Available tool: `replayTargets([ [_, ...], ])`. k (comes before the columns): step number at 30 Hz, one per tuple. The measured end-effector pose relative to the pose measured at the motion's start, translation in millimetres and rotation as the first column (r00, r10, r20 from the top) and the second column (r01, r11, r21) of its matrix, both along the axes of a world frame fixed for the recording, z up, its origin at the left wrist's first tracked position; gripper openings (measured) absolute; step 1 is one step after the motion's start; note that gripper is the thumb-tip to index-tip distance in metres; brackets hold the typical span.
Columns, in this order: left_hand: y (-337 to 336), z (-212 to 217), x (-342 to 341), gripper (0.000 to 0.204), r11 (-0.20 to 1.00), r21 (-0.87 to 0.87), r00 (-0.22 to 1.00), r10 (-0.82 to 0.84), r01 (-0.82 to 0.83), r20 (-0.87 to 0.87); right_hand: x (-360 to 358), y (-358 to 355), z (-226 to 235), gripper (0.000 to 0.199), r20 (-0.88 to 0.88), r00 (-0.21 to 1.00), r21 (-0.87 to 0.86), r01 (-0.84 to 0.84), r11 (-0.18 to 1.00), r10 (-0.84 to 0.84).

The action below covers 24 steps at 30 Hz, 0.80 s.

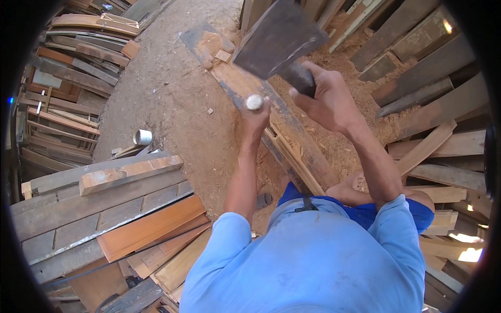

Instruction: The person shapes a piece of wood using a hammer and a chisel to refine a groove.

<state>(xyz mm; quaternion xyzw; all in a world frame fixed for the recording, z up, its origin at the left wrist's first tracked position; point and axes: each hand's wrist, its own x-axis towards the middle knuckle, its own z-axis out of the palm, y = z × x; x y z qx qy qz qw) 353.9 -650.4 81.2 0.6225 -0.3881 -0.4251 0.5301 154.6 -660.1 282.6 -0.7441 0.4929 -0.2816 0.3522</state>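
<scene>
Before us, a long plank (309,143) runs from near to far, a narrow strip (295,164) on its near part, a small block (223,56) at its far end. Near left we have piled boards (78,214), a cup (142,137) just beyond; far left, stacked timber (91,49); right, boards in rows (422,73).

Brown earth floor (156,88) — timber stacks (417,28) either side — bright light patches (470,255) right.

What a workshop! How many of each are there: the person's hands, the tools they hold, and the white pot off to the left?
Left hand and right hand: 2
Dark mallet: 1
Pale-ended tool: 1
White pot: 1
Total: 5
</scene>
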Motion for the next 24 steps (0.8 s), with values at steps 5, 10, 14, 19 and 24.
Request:
replayTargets([
  [5,5.6,-5.7,-26.0,0.017,0.948,-0.293,0.94,-0.019,0.125,0.34,-10.3,-7.3,-63.9,0.021,-0.237,0.971,-0.126,-0.077,0.989,0.046],
  [10,12.2,-16.5,-37.8,0.03,0.946,-0.315,0.949,0.027,0.078,0.315,-31.9,-7.3,-62.5,0.029,-0.457,0.882,0.027,-0.118,0.993,0.117],
  [14,-20.6,-39.0,26.4,0.017,0.974,-0.036,0.937,0.203,-0.222,-0.283,-34.9,6.6,-42.7,0.045,-0.116,0.99,0.174,-0.059,0.983,0.08],
  [19,-11.0,0.0,19.9,0.019,0.962,-0.226,0.978,0.115,-0.154,-0.176,-41.5,23.2,-15.1,0.041,0.179,0.984,0.28,-0.039,0.959,-0.012],
  [24,9.6,12.9,17.8,0.017,0.941,-0.337,0.996,0.071,-0.046,0.063,-39.7,31.4,6.8,0.034,0.258,0.965,0.165,-0.003,0.986,-0.04],
])
